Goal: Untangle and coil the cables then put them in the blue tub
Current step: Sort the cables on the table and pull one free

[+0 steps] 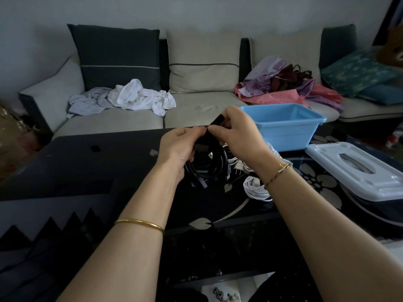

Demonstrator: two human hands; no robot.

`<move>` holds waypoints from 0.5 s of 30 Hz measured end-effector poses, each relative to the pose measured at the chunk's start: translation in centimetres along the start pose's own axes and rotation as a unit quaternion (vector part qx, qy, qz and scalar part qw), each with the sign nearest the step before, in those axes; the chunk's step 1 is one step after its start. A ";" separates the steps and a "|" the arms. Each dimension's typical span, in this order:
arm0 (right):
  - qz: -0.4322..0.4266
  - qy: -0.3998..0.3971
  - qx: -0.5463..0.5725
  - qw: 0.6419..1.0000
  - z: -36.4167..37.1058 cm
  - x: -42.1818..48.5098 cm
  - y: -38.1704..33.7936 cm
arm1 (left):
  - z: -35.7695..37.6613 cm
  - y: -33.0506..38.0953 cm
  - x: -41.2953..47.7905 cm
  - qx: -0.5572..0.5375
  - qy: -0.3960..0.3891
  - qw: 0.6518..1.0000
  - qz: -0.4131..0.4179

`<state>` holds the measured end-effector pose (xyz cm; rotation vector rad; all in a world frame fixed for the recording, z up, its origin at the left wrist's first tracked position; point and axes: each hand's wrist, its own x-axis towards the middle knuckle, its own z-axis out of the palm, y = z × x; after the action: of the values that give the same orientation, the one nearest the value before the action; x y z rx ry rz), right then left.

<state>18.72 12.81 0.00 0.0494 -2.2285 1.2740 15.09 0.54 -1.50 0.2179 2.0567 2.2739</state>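
Your left hand (179, 147) grips the black cable coil (210, 163) above the desk (87, 168); your right hand (236, 132) pinches its black strap (218, 121); white cables (256, 189) lie beneath; blue tub (283, 131) stands behind, bare floor showing.

I am gripping black cables (216, 168); white cables (255, 190) are lying on a black table (218, 199) patterned with pale grey flowers. The tub (281, 131) is showing light blue, the lid (370, 186) bluish white, and a red-checked cloth (277, 97) is lying on the beige sofa (196, 114).
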 end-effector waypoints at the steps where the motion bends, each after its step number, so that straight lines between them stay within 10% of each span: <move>1: 0.006 0.002 0.011 1.000 0.0 0.0 -0.1 | 0.0 0.0 -0.1 -0.001 -0.001 1.000 0.006; 15: 0.076 -0.036 0.127 0.988 -0.1 -0.1 -0.2 | 0.2 0.6 -0.9 0.023 -0.040 0.998 0.049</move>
<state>18.90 12.75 0.11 0.0223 -2.1507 1.6583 16.05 0.52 -0.98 0.4160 2.1050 2.2326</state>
